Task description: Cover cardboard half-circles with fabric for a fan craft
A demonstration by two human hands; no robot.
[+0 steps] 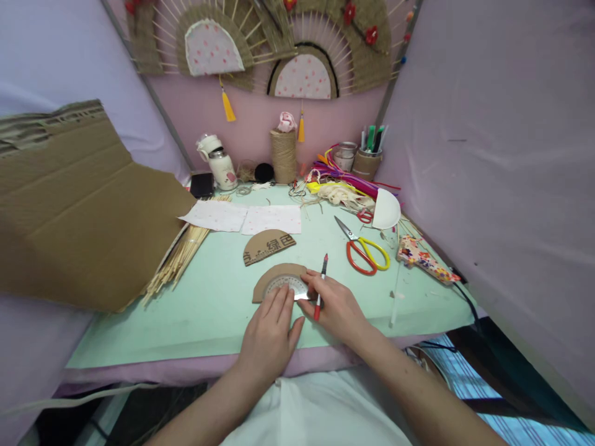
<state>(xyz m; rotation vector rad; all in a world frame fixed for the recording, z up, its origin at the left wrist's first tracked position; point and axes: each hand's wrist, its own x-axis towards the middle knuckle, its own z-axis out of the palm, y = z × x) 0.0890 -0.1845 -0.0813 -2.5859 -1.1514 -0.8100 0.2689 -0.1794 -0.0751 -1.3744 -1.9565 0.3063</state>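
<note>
Forearms (409, 384) are reaching: flat left hand (272, 325) pressing protractor (299, 288) beneath, curled right hand (337, 305) holding pen (323, 271). Uneven pressure may be inviting slips.

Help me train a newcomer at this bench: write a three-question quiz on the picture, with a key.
1. Fill in: the fingers of the left hand lie on a clear ______ placed over a curved cardboard piece.
2. True or false: the right hand is holding nothing.
3. What colours are the two handles of the large scissors?
A) blue and green
B) red and yellow
C) both black

Key:
1. protractor
2. False; it holds a pen.
3. B
</note>
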